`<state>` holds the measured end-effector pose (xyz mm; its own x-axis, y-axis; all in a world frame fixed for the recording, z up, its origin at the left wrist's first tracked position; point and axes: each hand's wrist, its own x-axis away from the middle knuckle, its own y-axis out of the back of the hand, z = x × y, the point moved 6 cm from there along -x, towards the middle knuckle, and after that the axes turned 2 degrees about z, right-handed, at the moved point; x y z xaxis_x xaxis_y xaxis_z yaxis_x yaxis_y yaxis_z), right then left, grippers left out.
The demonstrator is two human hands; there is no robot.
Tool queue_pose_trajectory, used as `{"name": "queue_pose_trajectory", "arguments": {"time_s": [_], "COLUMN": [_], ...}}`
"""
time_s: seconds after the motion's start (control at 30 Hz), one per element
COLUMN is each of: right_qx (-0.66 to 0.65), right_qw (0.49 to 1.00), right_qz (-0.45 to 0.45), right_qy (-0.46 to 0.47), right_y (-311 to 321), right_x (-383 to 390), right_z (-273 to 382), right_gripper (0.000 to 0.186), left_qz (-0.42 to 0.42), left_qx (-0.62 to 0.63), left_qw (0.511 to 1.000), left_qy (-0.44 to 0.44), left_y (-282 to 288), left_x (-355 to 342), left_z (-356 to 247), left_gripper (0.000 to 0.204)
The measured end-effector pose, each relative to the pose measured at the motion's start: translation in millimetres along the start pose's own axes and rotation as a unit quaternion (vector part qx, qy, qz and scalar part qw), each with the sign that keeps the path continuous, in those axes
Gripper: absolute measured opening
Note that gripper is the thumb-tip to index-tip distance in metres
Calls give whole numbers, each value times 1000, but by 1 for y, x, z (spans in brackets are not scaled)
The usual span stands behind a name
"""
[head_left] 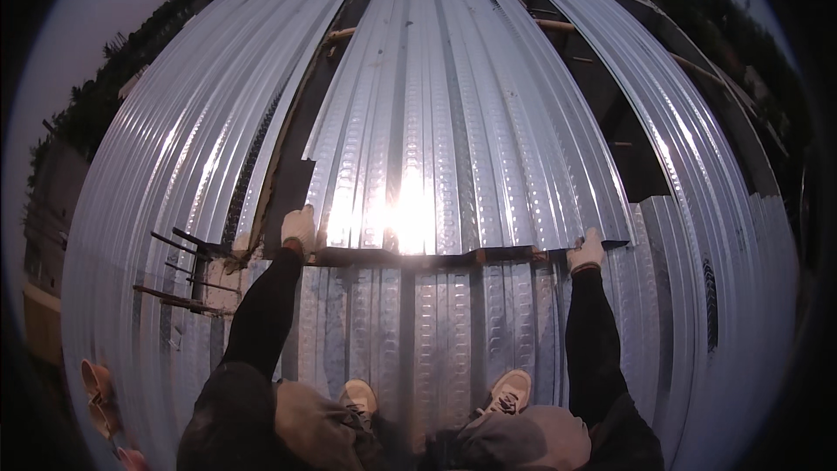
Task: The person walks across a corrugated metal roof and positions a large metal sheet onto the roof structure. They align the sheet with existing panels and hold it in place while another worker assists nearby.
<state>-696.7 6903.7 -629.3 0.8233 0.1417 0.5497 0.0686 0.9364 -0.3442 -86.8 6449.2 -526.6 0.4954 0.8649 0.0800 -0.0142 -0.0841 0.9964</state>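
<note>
Silver ribbed metal spreads all around me: the left-hand decking and the right-hand decking run alongside, bending away toward the rim of my view. Between them lies the middle sheet, reaching from my hands far out ahead, with the sun's glare pooled on its near end. A dark gap separates it from the decking on the right, and another opening runs along its left side. Under my feet is the lower decking, ribbed the same way, just below the middle sheet's near edge. To my left a concrete stub stands with reinforcing rods jutting out (worth minding my left sleeve there). My left shoe and right shoe stand apart, a steady base for a wide load.

My left grip looks closed on the sheet's left near corner and my right grip on the near edge toward its right corner, though the fingers underneath are hidden. I judge that even force from both sides, fingertips clear of pinch points and ribs kept parallel serve best.
</note>
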Motion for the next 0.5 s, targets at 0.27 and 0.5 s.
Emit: {"name": "queue_pose_trajectory", "arguments": {"time_s": [0.27,0.5], "right_qx": [761,377], "right_qw": [550,907], "right_qz": [97,53], "right_qy": [329,177], "right_y": [-45,16], "right_x": [44,-33], "right_z": [-12,10], "right_gripper": [30,16], "left_qz": [-6,-42], "left_qx": [-14,169], "left_qw": [999,979], "left_qy": [50,110], "left_y": [-9,7], "left_x": [22,8], "left_z": [52,21], "left_gripper": [36,37]}}
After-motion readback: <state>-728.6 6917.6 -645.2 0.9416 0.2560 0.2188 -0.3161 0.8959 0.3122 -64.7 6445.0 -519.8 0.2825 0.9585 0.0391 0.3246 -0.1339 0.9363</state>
